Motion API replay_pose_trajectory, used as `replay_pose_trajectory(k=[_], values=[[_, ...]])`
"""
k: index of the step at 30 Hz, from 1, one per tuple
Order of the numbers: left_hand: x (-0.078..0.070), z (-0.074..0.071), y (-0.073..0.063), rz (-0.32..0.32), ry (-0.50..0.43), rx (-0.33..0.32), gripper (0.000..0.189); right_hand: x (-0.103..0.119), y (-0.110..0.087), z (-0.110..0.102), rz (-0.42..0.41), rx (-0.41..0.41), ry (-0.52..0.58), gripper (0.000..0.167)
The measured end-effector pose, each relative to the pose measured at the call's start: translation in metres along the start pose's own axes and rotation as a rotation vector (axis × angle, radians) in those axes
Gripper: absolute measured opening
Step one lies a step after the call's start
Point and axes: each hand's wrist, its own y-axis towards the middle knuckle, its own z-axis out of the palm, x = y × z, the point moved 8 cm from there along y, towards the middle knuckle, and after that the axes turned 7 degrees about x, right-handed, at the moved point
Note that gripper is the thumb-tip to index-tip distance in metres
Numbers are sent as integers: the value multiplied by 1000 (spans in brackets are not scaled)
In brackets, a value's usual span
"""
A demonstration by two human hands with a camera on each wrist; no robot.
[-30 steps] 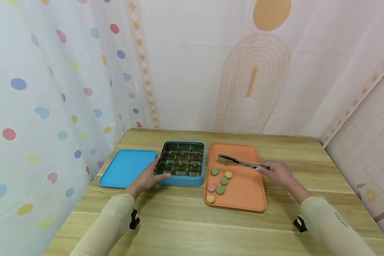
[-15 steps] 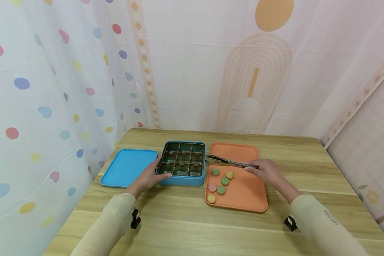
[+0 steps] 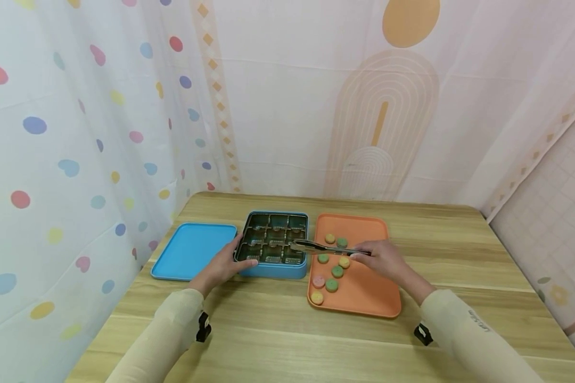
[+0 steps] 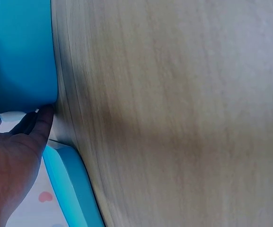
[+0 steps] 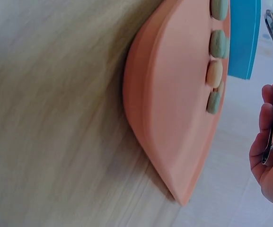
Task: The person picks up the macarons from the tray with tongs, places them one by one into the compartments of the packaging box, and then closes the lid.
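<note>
Macarons [image 3: 331, 285], 8 visible, lie on tray [image 3: 366, 290] right of 9-slot box [image 3: 280, 272]; left hand [image 3: 221, 267] grips box, right hand [image 3: 383, 258] tongs [image 3: 327, 248].

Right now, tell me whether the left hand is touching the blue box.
Touching. In the head view, the left hand has its thumb over the near rim of the blue box; the left wrist view shows a finger against it.

Free wooden tabletop [image 3: 287, 340] in front
Silver metal tongs [image 3: 327, 248] obstruct reach over the square blue box [image 3: 274, 272] from the right.
</note>
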Motion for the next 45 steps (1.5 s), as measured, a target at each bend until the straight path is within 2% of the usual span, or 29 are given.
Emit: replay_pose_trajectory(k=[11, 29, 39, 45], values=[[-2, 1, 1, -8, -10, 3, 109, 6, 3, 8, -37, -7, -14, 20], [0, 0, 2, -3, -11, -9, 106, 6, 3, 12, -18, 6, -18, 25], [0, -1, 0, 0, -18, -6, 106, 1, 2, 12, -17, 19, 27, 29], [-1, 0, -2, 3, -32, 4, 104, -5, -5, 7, -32, 40, 47, 23]])
